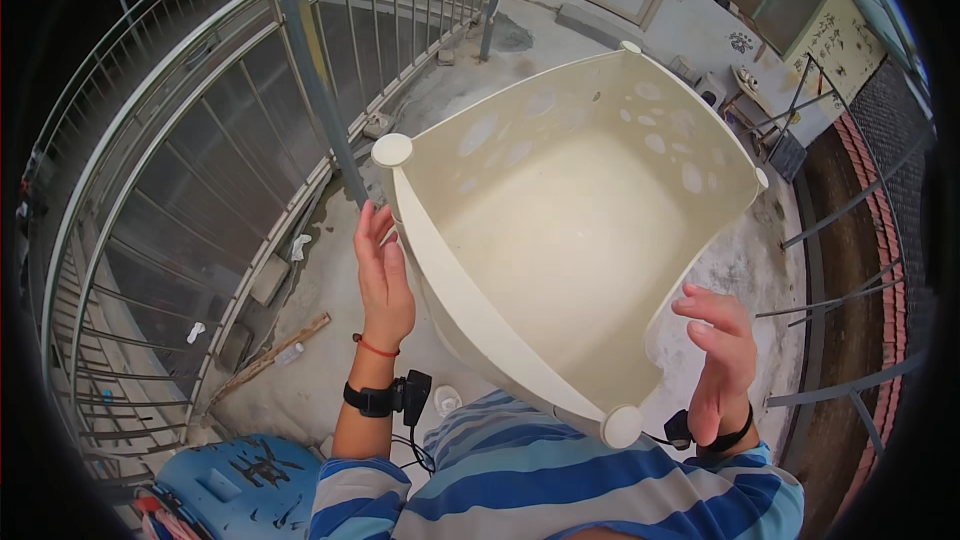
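Observation:
A large cream plastic storage bin [555, 210] stands before me, turned askew, its open top facing up. Its inside is bare, with oval cut-outs in the far walls and round knobs at the corners. Beside its left wall is my left hand [383, 275], fingers stretched out and palm toward the bin; whether it touches the wall I cannot tell. My right hand [722, 355] is next to the dipped rim on the right, fingers apart and not wrapped around it. Each wrist wears a black strap with a small device.
Metal railings [200, 130] curve along the left, with a grey post [318, 70] rising near the bin. A wooden strip [270, 360] and a clear bottle [290, 353] lie on the concrete. A blue plastic object [225, 485] is at lower left. Metal bars [840, 300] border the right.

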Available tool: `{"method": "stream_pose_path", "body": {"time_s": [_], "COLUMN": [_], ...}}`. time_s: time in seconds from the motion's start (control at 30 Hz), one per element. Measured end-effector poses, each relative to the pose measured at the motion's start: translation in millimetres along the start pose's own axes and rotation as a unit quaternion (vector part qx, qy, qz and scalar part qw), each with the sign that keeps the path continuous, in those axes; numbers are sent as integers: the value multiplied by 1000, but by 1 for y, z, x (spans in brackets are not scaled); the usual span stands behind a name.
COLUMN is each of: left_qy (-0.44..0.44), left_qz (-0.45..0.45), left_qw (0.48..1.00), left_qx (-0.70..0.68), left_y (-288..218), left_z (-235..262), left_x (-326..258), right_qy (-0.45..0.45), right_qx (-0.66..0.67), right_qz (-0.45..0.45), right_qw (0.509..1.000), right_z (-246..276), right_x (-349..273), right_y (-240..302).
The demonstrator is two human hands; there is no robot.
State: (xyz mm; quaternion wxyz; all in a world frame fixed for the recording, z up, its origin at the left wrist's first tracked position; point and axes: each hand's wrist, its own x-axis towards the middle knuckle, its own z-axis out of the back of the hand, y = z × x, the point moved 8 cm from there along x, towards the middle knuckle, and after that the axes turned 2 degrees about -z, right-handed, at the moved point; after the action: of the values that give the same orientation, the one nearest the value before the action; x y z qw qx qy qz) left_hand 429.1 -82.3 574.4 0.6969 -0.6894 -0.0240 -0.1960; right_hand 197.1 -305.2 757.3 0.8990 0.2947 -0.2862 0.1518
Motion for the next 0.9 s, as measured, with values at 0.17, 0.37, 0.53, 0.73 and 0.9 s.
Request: {"method": "stream_pose_path", "body": {"time_s": [0.17,0.37,0.53,0.73,0.9], "left_qy": [-127,-344,-377,-414,-394], "left_qz": [34,71,23,26,178], "left_qw": [983,936,924,906,798], "left_qx": [126,-18,-59,-78,420], "left_y": [1,-68,-127,-160,-180], "left_z": [51,29,-33,-103,-78], "left_x": [-72,-166,-243,-247,-277], "right_qy": [-262,-326,-272,-90,13], "right_qx": [-46,52,167,300,324], "right_qz": [3,-80,-172,-285,-257], "right_qw": [964,941,932,906,910], "right_z": [89,135,144,96,44], "right_x": [-39,-53,-57,-28,5], "right_y": [-87,-218,-306,-374,-383]}}
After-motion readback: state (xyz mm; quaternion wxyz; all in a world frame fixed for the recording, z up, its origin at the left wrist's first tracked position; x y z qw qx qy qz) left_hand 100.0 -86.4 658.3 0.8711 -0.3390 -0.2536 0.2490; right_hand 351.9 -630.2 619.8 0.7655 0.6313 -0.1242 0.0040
